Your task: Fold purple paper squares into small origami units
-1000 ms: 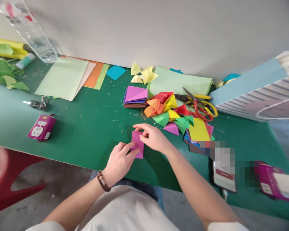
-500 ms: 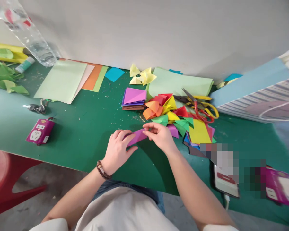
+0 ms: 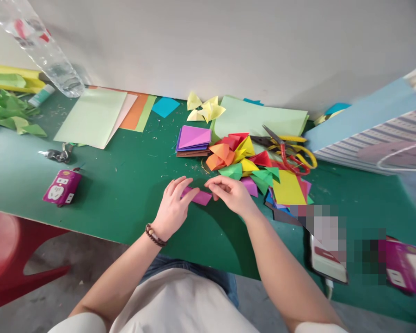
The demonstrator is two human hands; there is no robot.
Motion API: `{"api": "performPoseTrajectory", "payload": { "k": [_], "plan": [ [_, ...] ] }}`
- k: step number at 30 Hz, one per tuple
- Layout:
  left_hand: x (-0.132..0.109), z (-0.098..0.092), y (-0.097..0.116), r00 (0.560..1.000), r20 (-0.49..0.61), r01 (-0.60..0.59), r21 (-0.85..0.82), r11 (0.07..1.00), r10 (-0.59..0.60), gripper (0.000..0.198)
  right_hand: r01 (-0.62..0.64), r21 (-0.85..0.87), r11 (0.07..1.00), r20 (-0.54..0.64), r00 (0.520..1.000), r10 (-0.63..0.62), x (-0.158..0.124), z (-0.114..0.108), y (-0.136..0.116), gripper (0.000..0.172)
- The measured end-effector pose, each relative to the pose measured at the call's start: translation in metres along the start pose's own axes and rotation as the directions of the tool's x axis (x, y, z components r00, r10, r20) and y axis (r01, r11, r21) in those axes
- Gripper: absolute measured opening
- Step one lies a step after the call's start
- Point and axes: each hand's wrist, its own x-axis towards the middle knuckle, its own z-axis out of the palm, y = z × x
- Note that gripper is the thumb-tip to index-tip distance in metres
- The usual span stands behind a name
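While your left hand [image 3: 173,208] and right hand [image 3: 230,195] hold a folded pink paper strip [image 3: 198,196] between them, the strip stays flat and narrow, right in the middle of the green table [image 3: 125,206]. You cannot quite see if it touches the table. Your left hand is part open, with its fingers at the left end of the strip. Your right hand is pinched small, with its fingertips at the right end.

The front edge of the table runs just below your hands, so there is not much room on that side. There is lots of open green room to your left, out to a pink plug box [image 3: 62,187] and some keys [image 3: 57,155].

Right ahead is a stack of purple paper squares [image 3: 193,139]. A bright pile of folded paper shapes [image 3: 234,159] sits just beside your right fingers and is the thing most in your way. Past it lie red and yellow scissors [image 3: 287,155] and a yellow paper sheet [image 3: 287,188]. A phone [image 3: 326,261] lies near the front edge on your right, and a striped paper bag [image 3: 367,134] stands at the far right.
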Motion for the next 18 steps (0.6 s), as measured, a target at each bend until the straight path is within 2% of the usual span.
{"api": "performPoseTrajectory", "payload": {
  "k": [3,8,10,12,14,18],
  "plan": [
    [-0.002,0.001,-0.002,0.999,-0.009,-0.032,-0.039,0.999,0.031,0.042,0.072,-0.053,0.996,0.042,0.997,-0.070,0.001,-0.004,0.003,0.026],
    [-0.002,0.000,0.000,0.998,-0.013,-0.061,-0.011,0.998,0.061,0.042,-0.043,-0.046,0.998,0.121,0.991,0.048,0.004,-0.006,0.009,0.028],
    [-0.001,-0.001,0.002,0.998,-0.030,-0.064,0.005,0.998,0.064,0.036,-0.029,-0.047,0.998,0.123,0.992,0.035,0.004,-0.008,0.008,0.027],
    [-0.001,-0.005,0.004,0.997,-0.064,-0.050,0.008,0.999,0.050,0.026,0.076,-0.074,0.994,0.127,0.990,-0.066,0.001,-0.009,0.004,0.021],
    [-0.003,-0.008,0.004,0.996,-0.090,-0.029,0.002,1.000,0.029,0.021,0.213,-0.131,0.968,0.163,0.968,-0.191,-0.004,-0.008,-0.002,0.015],
    [-0.008,-0.015,0.001,0.990,-0.132,0.033,-0.056,0.998,-0.040,0.015,0.392,-0.284,0.875,0.278,0.907,-0.316,-0.013,-0.003,-0.012,0.036]
  ]
}}
